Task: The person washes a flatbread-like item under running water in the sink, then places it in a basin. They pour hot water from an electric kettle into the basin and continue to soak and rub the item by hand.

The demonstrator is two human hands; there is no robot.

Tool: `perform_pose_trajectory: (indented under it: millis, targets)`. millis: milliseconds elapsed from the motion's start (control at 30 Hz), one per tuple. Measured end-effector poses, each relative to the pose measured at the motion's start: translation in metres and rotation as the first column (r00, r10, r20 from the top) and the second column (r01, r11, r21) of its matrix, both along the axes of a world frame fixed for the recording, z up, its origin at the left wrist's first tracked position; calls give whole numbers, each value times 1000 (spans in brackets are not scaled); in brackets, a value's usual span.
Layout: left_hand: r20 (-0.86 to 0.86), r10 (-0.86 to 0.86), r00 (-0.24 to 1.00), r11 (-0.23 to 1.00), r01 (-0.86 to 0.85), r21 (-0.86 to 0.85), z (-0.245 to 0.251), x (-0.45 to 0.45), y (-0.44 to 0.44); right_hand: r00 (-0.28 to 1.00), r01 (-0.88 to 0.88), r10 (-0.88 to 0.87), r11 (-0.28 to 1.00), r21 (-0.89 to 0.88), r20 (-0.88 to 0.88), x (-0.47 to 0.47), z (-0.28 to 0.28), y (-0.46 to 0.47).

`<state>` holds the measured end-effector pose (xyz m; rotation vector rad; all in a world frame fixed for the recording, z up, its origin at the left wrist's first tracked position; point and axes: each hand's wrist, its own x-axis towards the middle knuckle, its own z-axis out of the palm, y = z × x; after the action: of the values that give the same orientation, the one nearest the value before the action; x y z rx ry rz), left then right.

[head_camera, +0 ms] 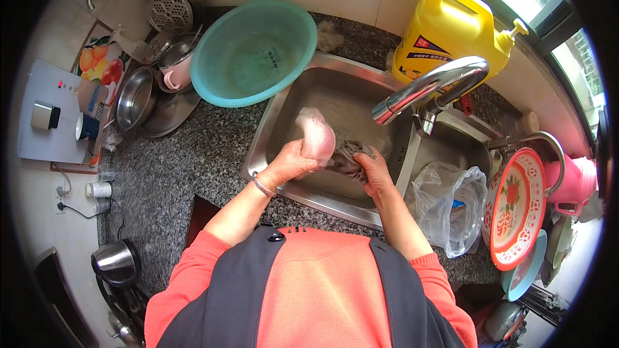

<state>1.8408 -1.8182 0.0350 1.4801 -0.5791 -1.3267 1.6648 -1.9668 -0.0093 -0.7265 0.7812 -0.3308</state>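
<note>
Over the larger steel sink basin [338,82], my left hand [290,159] holds a smooth, pale pink, rounded object [316,135] that looks wet; its exact kind is unclear. A bracelet sits on my left wrist. My right hand [370,171] grips a bunched grey-brown cloth [350,159], thumb on top. The cloth lies close to the pink object, and I cannot tell whether they are joined. Cloudy water seems to stand in the basin beneath. The chrome faucet [430,87] arches above the basin's right side; whether it runs cannot be seen.
A turquoise plastic basin [254,53] stands behind left, beside steel pots and bowls [137,96]. Behind the faucet is a yellow jug with a pump [449,29]. On the right are a clear plastic bag [449,208], a red-rimmed patterned basin [515,208] and a pink plastic vessel [573,181].
</note>
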Motion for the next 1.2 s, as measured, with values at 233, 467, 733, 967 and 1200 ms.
perform_pose_trajectory:
  millis: [233, 467, 733, 967, 1200]
  targets:
    - [637, -191, 747, 982, 155, 111, 26, 9, -1, 994, -84, 84, 996, 3, 65, 8, 5, 6]
    - [632, -187, 752, 982, 160, 100, 48, 17, -8, 994, 10, -28, 987, 163, 109, 9, 18, 7]
    - [181, -30, 983, 993, 49, -103, 80, 24, -11, 985, -35, -1, 979, 199, 175, 7, 13, 1]
    - [-155, 212, 965, 876, -258, -407, 120, 46, -30, 986, -108, 67, 955, 278, 152, 6, 14, 3]
    - [-548, 447, 707, 416, -706, -572, 112, 128, -73, 976, -102, 47, 962, 255, 210, 11, 35, 5]
